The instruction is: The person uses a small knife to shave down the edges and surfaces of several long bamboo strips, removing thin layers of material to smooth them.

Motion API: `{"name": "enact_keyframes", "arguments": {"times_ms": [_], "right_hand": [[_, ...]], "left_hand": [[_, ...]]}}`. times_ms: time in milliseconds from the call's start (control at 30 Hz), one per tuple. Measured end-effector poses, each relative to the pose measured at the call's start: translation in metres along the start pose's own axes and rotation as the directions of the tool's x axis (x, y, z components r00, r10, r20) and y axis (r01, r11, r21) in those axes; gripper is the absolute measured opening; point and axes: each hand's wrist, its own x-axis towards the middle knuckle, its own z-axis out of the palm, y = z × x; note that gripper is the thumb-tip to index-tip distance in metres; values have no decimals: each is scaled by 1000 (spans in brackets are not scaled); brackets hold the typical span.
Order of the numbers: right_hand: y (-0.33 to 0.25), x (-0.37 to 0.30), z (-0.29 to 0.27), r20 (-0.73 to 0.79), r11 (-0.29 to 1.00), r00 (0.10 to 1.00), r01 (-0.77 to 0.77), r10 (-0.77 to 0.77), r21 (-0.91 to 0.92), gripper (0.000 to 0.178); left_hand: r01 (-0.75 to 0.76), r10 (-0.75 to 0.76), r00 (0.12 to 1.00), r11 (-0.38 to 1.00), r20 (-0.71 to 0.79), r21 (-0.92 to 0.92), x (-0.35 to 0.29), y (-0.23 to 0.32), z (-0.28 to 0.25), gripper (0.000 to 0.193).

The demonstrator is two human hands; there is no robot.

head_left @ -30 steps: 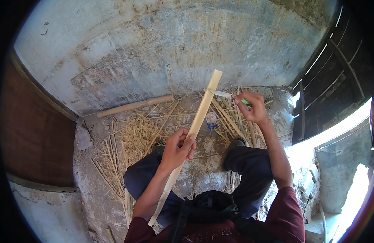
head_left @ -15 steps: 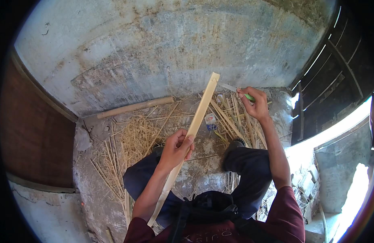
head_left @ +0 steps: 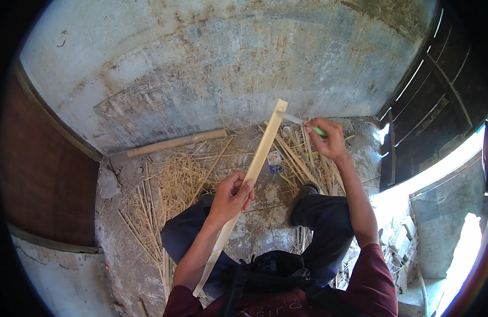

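Observation:
A long pale bamboo strip (head_left: 265, 145) slants up and away from my lap, its lower end beside my left forearm. My left hand (head_left: 231, 197) is closed around it near the middle, thumb on top. My right hand (head_left: 329, 138) grips a knife (head_left: 295, 119) with a green handle, pinched close to the blade. The blade points left and its tip meets the strip just below the far end, where a small raised curl or notch shows. Part of the handle is hidden inside my fingers.
Shavings (head_left: 180, 177) and thin sticks cover the floor on the left. More split sticks (head_left: 299, 158) lie beyond my right foot, next to a small packet (head_left: 275, 161). A bamboo pole (head_left: 178, 142) rests along the stained wall (head_left: 201, 68). Rubble (head_left: 400, 243) lies at right.
The far end of the strip has dipped slightly toward me. My right hand has moved a little left and nearer, bringing the blade against the strip.

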Motion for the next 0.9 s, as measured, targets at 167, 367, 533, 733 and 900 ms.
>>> {"name": "enact_keyframes", "arguments": {"times_ms": [167, 367, 533, 733, 900], "right_hand": [[17, -1, -3, -7, 1000, 1000, 16, -16, 13, 8], [22, 2, -5, 21, 998, 999, -48, 49, -49, 8], [31, 5, -7, -76, 982, 994, -90, 78, -166, 14], [88, -17, -42, -335, 887, 869, -432, 363, -160, 20], [68, -22, -22, -84, 814, 809, -576, 581, 78, 26]], "left_hand": [[5, -5, 1000, 1000, 14, -4, -1, 1, 2, 16], [19, -19, 1000, 1000, -3, 0, 2, -3, 1, 15], [43, -43, 999, 999, 3, -17, 1, 1, 2, 15], [63, -61, 997, 996, 49, -55, -3, 1, -6, 14], [126, -124, 992, 989, 36, -82, -1, -2, -5, 17]]}}
